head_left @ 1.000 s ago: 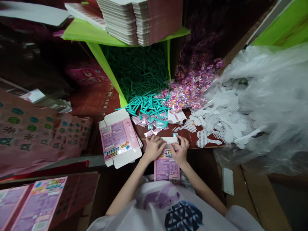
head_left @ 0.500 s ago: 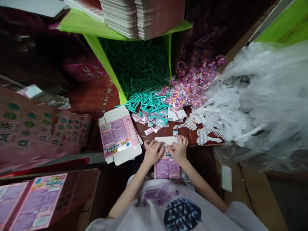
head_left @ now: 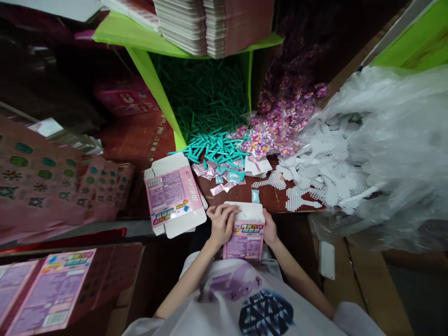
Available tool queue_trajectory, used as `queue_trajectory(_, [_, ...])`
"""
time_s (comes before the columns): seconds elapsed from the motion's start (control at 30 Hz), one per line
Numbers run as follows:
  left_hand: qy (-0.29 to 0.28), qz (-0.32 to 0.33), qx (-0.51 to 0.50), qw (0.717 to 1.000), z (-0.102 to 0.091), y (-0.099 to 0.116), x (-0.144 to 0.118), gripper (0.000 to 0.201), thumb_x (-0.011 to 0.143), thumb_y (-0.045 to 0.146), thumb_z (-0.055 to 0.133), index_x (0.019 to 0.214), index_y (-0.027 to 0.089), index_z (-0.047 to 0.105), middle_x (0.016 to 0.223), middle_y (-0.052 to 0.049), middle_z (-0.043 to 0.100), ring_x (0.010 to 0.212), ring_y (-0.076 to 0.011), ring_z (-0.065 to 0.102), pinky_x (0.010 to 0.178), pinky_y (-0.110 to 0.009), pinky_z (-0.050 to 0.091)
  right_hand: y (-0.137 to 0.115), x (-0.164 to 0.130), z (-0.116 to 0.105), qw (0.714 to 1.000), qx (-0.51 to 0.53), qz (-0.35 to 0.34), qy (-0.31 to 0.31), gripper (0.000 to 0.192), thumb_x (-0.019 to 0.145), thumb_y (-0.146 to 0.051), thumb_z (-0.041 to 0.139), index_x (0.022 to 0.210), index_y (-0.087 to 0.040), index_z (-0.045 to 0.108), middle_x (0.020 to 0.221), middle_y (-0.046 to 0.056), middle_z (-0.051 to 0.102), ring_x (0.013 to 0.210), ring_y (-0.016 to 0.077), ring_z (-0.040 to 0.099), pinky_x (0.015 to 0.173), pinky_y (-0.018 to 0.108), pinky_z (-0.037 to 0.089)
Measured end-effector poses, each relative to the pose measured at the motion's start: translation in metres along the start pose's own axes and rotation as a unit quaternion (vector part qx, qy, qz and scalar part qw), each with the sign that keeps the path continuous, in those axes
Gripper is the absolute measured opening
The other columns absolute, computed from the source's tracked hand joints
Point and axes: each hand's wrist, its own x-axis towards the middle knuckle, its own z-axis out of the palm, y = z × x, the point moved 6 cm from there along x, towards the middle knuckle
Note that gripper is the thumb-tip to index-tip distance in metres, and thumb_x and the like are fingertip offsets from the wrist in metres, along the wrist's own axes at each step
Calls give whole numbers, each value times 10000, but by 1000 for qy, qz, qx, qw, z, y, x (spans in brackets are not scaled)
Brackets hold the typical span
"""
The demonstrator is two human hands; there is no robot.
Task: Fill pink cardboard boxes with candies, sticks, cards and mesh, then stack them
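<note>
Cluttered red-brown tabletop point(head_left: 273, 196) lies just beyond the grip: left hand point(head_left: 221, 224) and right hand point(head_left: 269, 228) clasp the pink box point(head_left: 245, 235) between them (flap raised); squaring its sides before folding seems wise.

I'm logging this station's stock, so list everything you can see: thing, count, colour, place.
Carton in hand: one, pink and white, at the table's near edge.
Flat carton: one, pink and white, left of the hands.
Sticks: a heap, teal, mid-table and under the shelf.
Bead packets: a heap, pink and mixed colours, right of the sticks.
Mesh boards: a heap, white, spilling from the plastic bag.
Plastic bag: one, clear, right side.
Shelf: one, green, top.
Stacked flat cartons: several piles, white-edged, on the shelf.
Printed cartons: some, pink, lower left.
Left hand: on the carton's left side.
Right hand: on its right side.
</note>
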Motion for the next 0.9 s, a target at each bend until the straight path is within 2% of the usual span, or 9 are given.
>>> queue_trajectory(0.13, [100, -115, -165, 975, 1, -16, -8, 459, 882, 347, 439, 1313, 195, 392, 1355, -136, 434, 1242, -248, 403, 1008, -417, 296, -11, -1, -4, 998, 47, 38, 2, 355, 641, -445, 726, 899, -207, 679, 865, 20, 711, 864, 245, 648, 802, 357, 497])
queue_trajectory(0.23, [35, -242, -339, 908, 18, -28, -10, 453, 893, 396, 386, 1289, 179, 419, 1319, -123, 473, 1200, -246, 460, 990, -379, 339, -19, -4, 6, 995, 44, 62, -64, 422, 672, -452, 707, 1017, -217, 652, 990, 39, 695, 982, 262, 621, 864, 377, 475])
queue_trajectory(0.33, [-26, -318, -414, 852, 29, -32, -12, 389, 843, 407, 465, 1135, 162, 540, 1173, -104, 582, 1097, -251, 532, 934, -356, 381, -19, -9, 13, 991, 59, 70, -98, 523, 753, -608, 551, 1080, -208, 628, 1055, 67, 674, 1052, 282, 591, 881, 416, 465])
queue_trajectory(0.47, [57, -289, -421, 858, 16, -30, -12, 229, 801, 377, 550, 949, 203, 574, 1179, -71, 597, 1077, -232, 547, 938, -352, 377, -15, -14, 8, 992, 71, 41, -94, 487, 736, -527, 586, 1113, -220, 615, 1087, 52, 664, 1051, 282, 593, 887, 415, 463])
queue_trajectory(0.57, [28, -270, -411, 870, 15, -24, -10, 226, 812, 366, 526, 867, 179, 641, 1200, -93, 599, 1154, -253, 504, 1013, -372, 314, -11, -15, 4, 990, 79, 46, -104, 453, 704, -450, 633, 1085, -206, 629, 1086, 56, 666, 1032, 284, 602, 892, 413, 460])
queue_trajectory(0.67, [-17, -336, -434, 836, 23, -27, -11, 348, 750, 313, 577, 1064, 184, 653, 1191, -81, 614, 1174, -259, 493, 1015, -355, 320, -8, -13, 1, 990, 90, 66, -87, 425, 691, -448, 630, 1032, -196, 647, 1030, 59, 687, 980, 282, 622, 863, 417, 471])
queue_trajectory(0.77, [-17, -380, -479, 791, 30, -28, -12, 578, 647, 222, 623, 1223, 229, 567, 1162, -45, 631, 1026, -235, 581, 884, -316, 424, -9, -11, 5, 991, 81, 82, -73, 381, 632, -321, 653, 992, -195, 655, 952, 44, 707, 884, 264, 649, 816, 393, 483])
queue_trajectory(0.83, [-5, -385, -495, 779, 33, -29, -14, 639, 619, 206, 634, 1250, 243, 538, 1067, -35, 665, 876, -204, 621, 764, -286, 462, -12, -7, 8, 993, 57, 83, -65, 381, 556, -203, 651, 937, -187, 661, 882, 34, 715, 807, 252, 657, 758, 363, 491])
queue_trajectory(0.9, [0, -387, -488, 782, 34, -31, -16, 544, 631, 237, 653, 1172, 224, 591, 972, -38, 682, 780, -182, 627, 682, -262, 463, -16, -4, 8, 996, 32, 74, -48, 380, 502, -131, 629, 877, -180, 664, 814, 22, 714, 745, 233, 652, 698, 324, 487])
